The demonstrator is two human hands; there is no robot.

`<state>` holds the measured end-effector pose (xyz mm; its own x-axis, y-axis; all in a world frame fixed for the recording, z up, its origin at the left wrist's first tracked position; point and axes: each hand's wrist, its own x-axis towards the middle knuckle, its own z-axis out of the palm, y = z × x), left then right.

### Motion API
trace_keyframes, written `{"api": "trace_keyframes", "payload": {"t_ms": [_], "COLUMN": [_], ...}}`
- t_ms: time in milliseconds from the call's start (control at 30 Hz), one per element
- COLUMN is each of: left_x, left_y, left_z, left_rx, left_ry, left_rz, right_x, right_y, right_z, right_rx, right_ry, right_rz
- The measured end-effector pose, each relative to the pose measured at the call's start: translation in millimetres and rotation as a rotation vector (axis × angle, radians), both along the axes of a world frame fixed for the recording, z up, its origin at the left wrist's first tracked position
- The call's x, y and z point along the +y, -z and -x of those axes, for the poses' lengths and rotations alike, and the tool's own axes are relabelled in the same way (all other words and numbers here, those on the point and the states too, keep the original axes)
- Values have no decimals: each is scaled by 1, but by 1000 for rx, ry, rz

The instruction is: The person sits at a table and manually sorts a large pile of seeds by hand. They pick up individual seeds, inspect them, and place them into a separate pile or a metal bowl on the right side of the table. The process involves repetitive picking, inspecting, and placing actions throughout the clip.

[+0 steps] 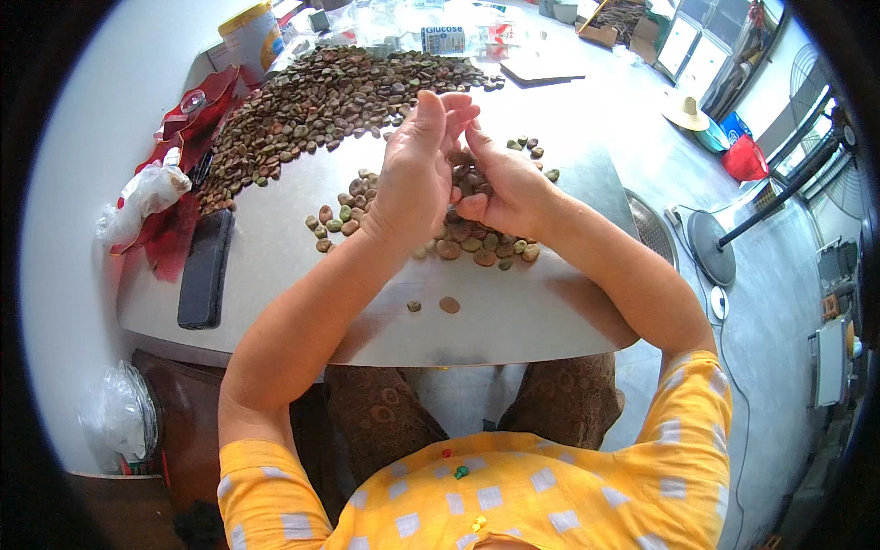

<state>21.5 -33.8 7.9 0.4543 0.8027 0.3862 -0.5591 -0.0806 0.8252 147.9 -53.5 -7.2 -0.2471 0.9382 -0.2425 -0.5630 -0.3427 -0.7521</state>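
My left hand (pixel 411 172) is raised over a small heap of dried broad beans (pixel 485 256), its palm turned to the right and nothing visible in it. Facing it across the heap is my right hand (pixel 514 187), fingers bent inward, with brown beans showing in the gap between the two. Whether my right fingers grip any beans cannot be told. Loose beans (pixel 349 213) lie to the left of my left wrist. Two single beans, one a larger brown bean (pixel 449 304), rest nearer the table's front edge. A much larger pile of beans (pixel 330 96) spreads across the back left.
The grey table (pixel 289 289) carries a black phone (pixel 205 268), a red plastic bag (pixel 165 227) and clear plastic (pixel 148 196) at left. Behind the pile stand a tub (pixel 251 41) and a labelled bottle (pixel 443 40). A pedestal fan (pixel 711 247) stands right.
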Motion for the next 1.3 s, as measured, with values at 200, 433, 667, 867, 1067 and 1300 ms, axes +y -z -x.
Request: {"api": "trace_keyframes", "payload": {"t_ms": [200,433,667,867,1067,1300], "left_x": [5,32,57,61,30,-10], "left_y": [-6,-7,9,-4,-3,24], "left_z": [11,24,32,36,66,116], "left_rx": [237,457,697,968,1251,1418], "left_ry": [-204,-446,-546,-346,-383,-309], "left_rz": [-406,-462,-363,-395,-668,-783], "right_x": [-1,5,-35,-96,-117,-126], "right_y": [-2,-20,-39,18,98,32], "right_z": [-5,-56,-143,-232,-303,-165], "right_rx": [44,-128,-614,-769,-1202,-1499], "right_ry": [-71,-13,337,513,513,561], "right_rz": [-33,-199,-229,62,90,-453]}}
